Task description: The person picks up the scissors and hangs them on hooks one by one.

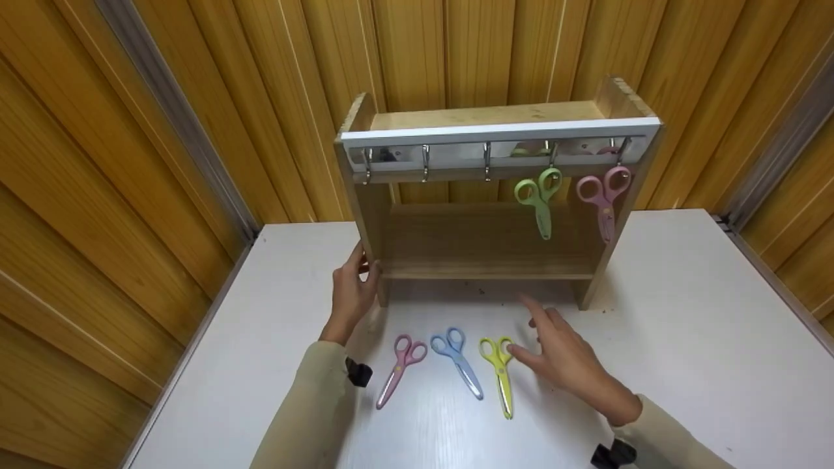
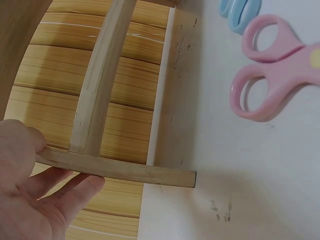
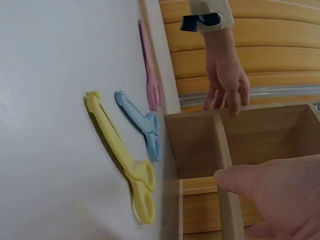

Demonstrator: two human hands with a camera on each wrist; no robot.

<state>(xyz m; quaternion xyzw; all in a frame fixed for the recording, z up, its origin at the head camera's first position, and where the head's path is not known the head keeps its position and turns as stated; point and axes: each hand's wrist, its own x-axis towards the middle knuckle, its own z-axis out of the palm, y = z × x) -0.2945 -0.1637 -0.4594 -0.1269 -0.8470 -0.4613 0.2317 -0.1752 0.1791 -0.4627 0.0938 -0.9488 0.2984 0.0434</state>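
Note:
A wooden shelf [image 1: 488, 267] stands on the white table. My left hand [image 1: 352, 296] grips the front edge of its left side panel, thumb on one face and fingers on the other, as the left wrist view shows. My right hand [image 1: 563, 352] is held with loosely extended fingers just right of the yellow scissors [image 1: 503, 378], with nothing in its grasp. Beside those lie blue scissors [image 1: 459, 365] and pink scissors [image 1: 396, 374], handles toward the shelf. Green scissors [image 1: 539, 202] and another pink pair [image 1: 604, 205] hang by their handle loops from hooks at the rack's right end.
Along the shelf's upper front runs a metal hook rail [image 1: 456, 156]; three hooks on its left side carry nothing. Wood-patterned panels [image 1: 417, 52] enclose the white table [image 1: 280, 365] at the back and sides.

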